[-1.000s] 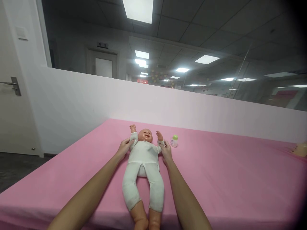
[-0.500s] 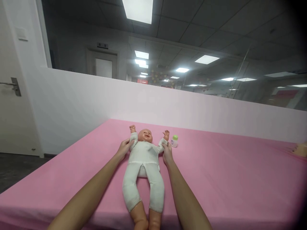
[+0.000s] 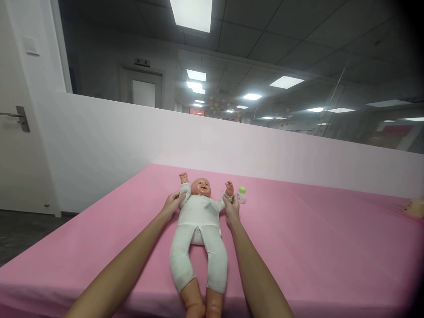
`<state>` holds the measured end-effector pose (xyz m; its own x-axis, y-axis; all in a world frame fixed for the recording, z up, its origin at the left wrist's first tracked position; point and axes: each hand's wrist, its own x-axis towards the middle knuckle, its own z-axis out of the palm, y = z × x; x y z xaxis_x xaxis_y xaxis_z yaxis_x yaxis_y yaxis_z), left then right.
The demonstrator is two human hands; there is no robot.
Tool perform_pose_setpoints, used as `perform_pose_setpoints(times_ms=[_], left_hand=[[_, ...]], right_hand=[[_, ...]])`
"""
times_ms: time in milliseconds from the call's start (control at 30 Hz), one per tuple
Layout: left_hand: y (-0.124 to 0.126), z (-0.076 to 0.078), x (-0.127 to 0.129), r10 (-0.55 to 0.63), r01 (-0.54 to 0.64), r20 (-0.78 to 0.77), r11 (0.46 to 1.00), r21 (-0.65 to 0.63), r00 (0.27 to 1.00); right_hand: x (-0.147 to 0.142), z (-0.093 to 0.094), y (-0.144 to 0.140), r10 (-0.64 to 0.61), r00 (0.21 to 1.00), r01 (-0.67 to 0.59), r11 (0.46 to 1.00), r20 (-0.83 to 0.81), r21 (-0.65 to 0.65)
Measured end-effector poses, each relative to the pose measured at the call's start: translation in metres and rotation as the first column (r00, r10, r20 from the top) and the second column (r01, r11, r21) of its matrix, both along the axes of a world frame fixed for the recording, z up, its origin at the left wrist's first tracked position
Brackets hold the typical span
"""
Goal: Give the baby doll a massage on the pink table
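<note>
A baby doll (image 3: pixel 198 221) in a white one-piece suit lies on its back on the pink bed (image 3: pixel 314 247), head away from me, bare feet at the near edge. My left hand (image 3: pixel 171 206) grips the doll's arm on the left side, by the sleeve. My right hand (image 3: pixel 232 208) grips the doll's other arm near the wrist, holding it raised. A small white bottle with a green cap (image 3: pixel 241 194) stands just right of my right hand.
A white partition wall (image 3: pixel 232 145) runs behind the bed, with glass above it. A door with a metal handle (image 3: pixel 18 118) is at far left. A tan object (image 3: pixel 418 206) pokes in at the bed's right edge. Dark floor shows at lower left.
My right hand has shifted the doll's right-side arm outward and up, toward the bottle. My left hand and the doll's body have stayed in place.
</note>
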<state>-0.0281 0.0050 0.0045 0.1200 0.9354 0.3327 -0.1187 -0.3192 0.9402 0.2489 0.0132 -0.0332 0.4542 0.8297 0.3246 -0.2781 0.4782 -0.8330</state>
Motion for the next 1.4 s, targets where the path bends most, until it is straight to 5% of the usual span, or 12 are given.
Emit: perform_pose_setpoints(times_ms=[433,667,767,933,1067,1400], left_hand=[[0.006,-0.005,-0.001,-0.037,0.038,0.028,0.999,-0.022,0.999],[0.007,-0.006,-0.001,-0.036,0.036,0.029,0.999,-0.032,0.999],[0.008,-0.008,-0.002,-0.033,0.034,0.028,0.999,-0.029,0.999],[0.009,-0.008,-0.002,-0.042,0.042,0.021,0.999,-0.021,0.999],[0.006,-0.005,0.0,-0.009,0.009,0.006,1.0,-0.029,1.0],[0.004,-0.006,0.0,-0.045,0.046,0.023,0.998,-0.043,0.999]], right_hand=[[-0.003,0.005,-0.001,-0.096,0.995,0.096,0.991,-0.003,-0.098],[-0.001,0.01,-0.004,0.126,0.985,-0.135,0.988,-0.118,-0.074],[-0.001,0.008,-0.003,0.149,0.984,-0.15,0.989,-0.101,0.002],[0.002,0.002,0.002,0.133,0.971,-0.157,0.982,-0.201,-0.108],[0.004,-0.001,0.001,0.2,0.971,-0.204,0.979,-0.128,-0.017],[0.007,-0.002,-0.001,0.251,0.952,-0.264,0.963,-0.177,-0.055]])
